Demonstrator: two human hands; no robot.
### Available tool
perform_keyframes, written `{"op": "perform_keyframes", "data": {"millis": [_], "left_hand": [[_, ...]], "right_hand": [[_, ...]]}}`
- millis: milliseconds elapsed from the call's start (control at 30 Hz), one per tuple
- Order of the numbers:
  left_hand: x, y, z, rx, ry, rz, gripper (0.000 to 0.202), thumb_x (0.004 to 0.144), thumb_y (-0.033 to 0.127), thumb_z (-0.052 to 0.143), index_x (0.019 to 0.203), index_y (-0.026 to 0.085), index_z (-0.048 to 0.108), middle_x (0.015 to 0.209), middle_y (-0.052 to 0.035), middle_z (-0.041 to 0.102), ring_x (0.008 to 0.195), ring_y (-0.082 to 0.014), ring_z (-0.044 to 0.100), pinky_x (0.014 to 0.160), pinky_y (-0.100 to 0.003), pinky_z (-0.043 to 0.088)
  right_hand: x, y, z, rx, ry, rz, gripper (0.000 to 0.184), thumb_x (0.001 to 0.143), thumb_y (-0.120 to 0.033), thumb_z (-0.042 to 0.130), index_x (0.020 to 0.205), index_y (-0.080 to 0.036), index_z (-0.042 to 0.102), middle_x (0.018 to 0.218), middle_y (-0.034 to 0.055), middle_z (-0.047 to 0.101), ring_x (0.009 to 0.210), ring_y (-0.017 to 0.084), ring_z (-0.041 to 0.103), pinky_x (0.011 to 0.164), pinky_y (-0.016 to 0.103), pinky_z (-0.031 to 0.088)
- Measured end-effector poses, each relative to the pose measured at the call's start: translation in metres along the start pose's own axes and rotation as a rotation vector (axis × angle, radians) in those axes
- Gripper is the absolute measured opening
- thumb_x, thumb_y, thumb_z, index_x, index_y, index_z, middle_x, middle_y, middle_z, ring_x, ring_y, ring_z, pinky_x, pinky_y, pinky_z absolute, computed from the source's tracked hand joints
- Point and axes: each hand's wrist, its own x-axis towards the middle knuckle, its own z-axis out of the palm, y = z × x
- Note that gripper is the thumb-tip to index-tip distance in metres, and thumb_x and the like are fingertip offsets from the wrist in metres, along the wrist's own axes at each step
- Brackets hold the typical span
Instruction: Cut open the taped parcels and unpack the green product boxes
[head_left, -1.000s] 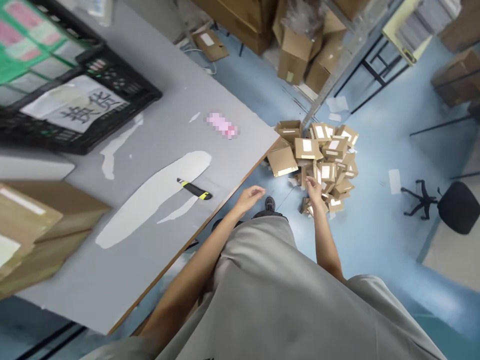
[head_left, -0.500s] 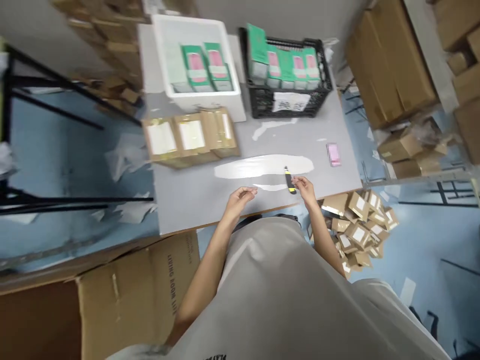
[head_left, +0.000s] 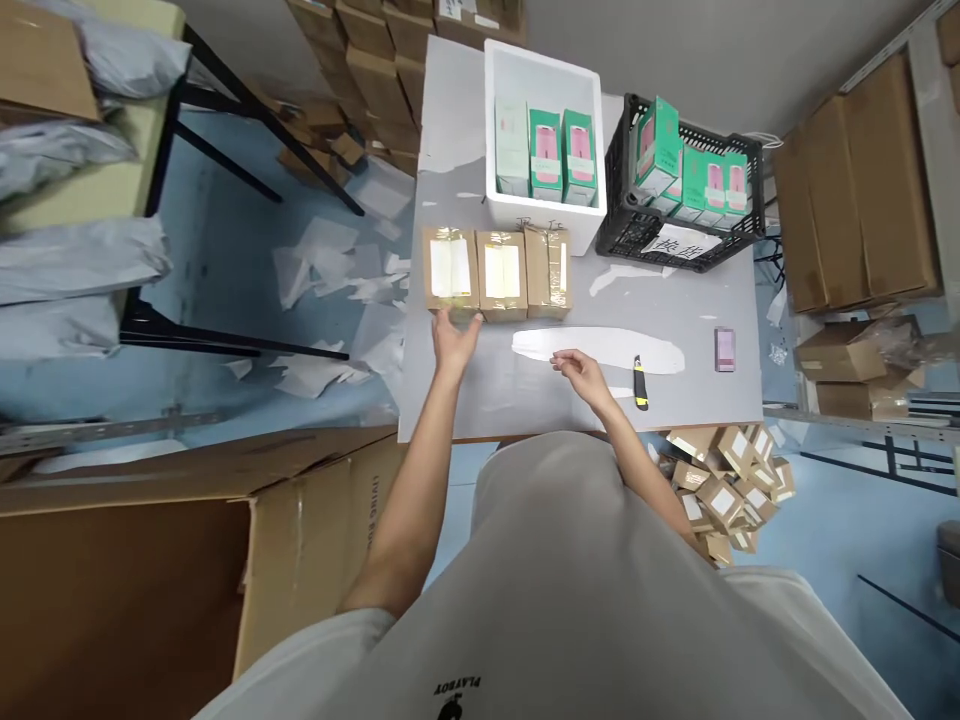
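Observation:
My left hand (head_left: 454,345), thumb and fingers spread, is at the front of the leftmost taped cardboard box (head_left: 450,268); its fingertips seem to touch the lower edge. Beside that box, in a row, are a second taped box (head_left: 502,275) and a third box (head_left: 548,272), with pale labels on top. My right hand (head_left: 583,378) hovers by the white strip (head_left: 607,345) on the table, its fingers loosely bent and apart, with nothing visible in them. A black and yellow utility knife (head_left: 640,384) lies to its right.
Behind the boxes stand a white foam box (head_left: 544,208) and a black crate (head_left: 652,232), both holding green cartons. A pink phone-like item (head_left: 724,349) lies at the table's right. A large open carton (head_left: 315,540) is at the lower left; small parcels (head_left: 724,495) are heaped on the floor.
My left hand has moved left and forward to the leftmost box. My right hand has moved left, away from the utility knife. The view has shifted left and straightened.

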Motion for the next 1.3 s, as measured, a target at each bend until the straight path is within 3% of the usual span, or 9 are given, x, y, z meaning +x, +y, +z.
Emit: {"op": "perform_keyframes", "data": {"millis": [200,300,433,600,733,833,1000,1133,1300], "left_hand": [[0.049,0.029,0.029,0.275,-0.134,0.060,0.139,0.084,0.041,0.103,0.190,0.001,0.021,0.201,-0.0353,-0.006,0.187,-0.0567,-0.018,0.151,-0.071,-0.006],[0.052,0.034,0.032,0.271,-0.125,0.047,0.147,0.091,0.048,0.101,0.189,-0.007,0.007,0.197,-0.0396,-0.020,0.184,-0.0553,-0.031,0.147,-0.070,-0.017],[0.055,0.039,0.025,0.315,-0.041,-0.034,0.142,0.101,0.055,0.093,0.188,-0.007,-0.001,0.198,-0.0399,-0.013,0.188,-0.0478,-0.023,0.150,-0.061,-0.011],[0.073,0.053,0.011,0.383,0.088,-0.269,0.118,0.107,0.040,0.087,0.178,-0.012,0.009,0.195,-0.0440,0.009,0.190,-0.0413,0.001,0.153,-0.055,-0.005],[0.069,0.055,-0.005,0.352,0.190,-0.377,0.123,0.097,0.032,0.097,0.178,-0.002,0.011,0.192,-0.0390,0.022,0.184,-0.0459,0.023,0.151,-0.062,0.014],[0.031,0.039,-0.016,0.357,0.261,-0.409,0.134,0.084,0.028,0.103,0.180,0.005,0.013,0.189,-0.0370,0.029,0.178,-0.0514,0.033,0.148,-0.071,0.019],[-0.082,-0.016,-0.016,0.498,0.282,-0.296,0.136,0.076,0.035,0.102,0.182,0.011,0.021,0.185,-0.0384,0.032,0.178,-0.0593,0.028,0.146,-0.079,0.019],[-0.163,-0.050,0.004,0.555,0.121,-0.142,0.132,0.074,0.036,0.098,0.184,0.014,0.027,0.183,-0.0338,0.039,0.177,-0.0570,0.033,0.147,-0.075,0.023],[-0.224,-0.056,0.059,0.593,-0.190,0.182,0.122,0.078,0.036,0.090,0.185,0.010,0.039,0.184,-0.0324,0.041,0.177,-0.0570,0.032,0.150,-0.067,0.020]], "right_hand": [[-0.011,0.005,0.003,0.010,0.067,0.079,0.025,0.095,-0.047,0.086,0.106,-0.026,0.081,0.119,0.0101,0.092,0.120,0.028,0.087,0.118,0.047,0.067],[-0.019,0.010,-0.004,0.009,0.105,0.098,0.025,0.094,-0.047,0.086,0.107,-0.026,0.081,0.120,0.0103,0.092,0.120,0.029,0.087,0.117,0.047,0.067],[-0.028,0.019,-0.014,0.018,0.125,0.107,0.025,0.094,-0.047,0.085,0.108,-0.026,0.080,0.120,0.0110,0.092,0.119,0.030,0.087,0.117,0.049,0.067],[-0.032,0.025,-0.024,0.057,0.107,0.107,0.017,0.092,-0.037,0.084,0.104,-0.026,0.080,0.116,0.0095,0.092,0.118,0.028,0.087,0.121,0.049,0.065],[-0.030,0.025,-0.032,0.068,0.047,0.104,0.013,0.092,-0.032,0.083,0.103,-0.026,0.081,0.113,0.0075,0.092,0.114,0.027,0.087,0.120,0.047,0.066],[-0.026,0.028,-0.043,0.059,0.005,0.090,0.013,0.093,-0.034,0.084,0.102,-0.026,0.081,0.112,0.0071,0.091,0.113,0.026,0.087,0.118,0.046,0.066],[-0.024,0.049,-0.070,0.064,-0.056,0.061,0.021,0.093,-0.041,0.084,0.107,-0.026,0.081,0.113,0.0083,0.091,0.111,0.027,0.086,0.116,0.047,0.066],[-0.024,0.077,-0.088,0.011,-0.101,0.110,0.021,0.092,-0.038,0.080,0.109,-0.026,0.080,0.112,0.0066,0.090,0.110,0.025,0.085,0.117,0.044,0.065],[-0.024,0.105,-0.111,-0.231,-0.080,0.198,0.037,0.094,-0.031,0.079,0.131,-0.026,0.077,0.125,0.0074,0.089,0.109,0.026,0.087,0.114,0.046,0.067]]}}
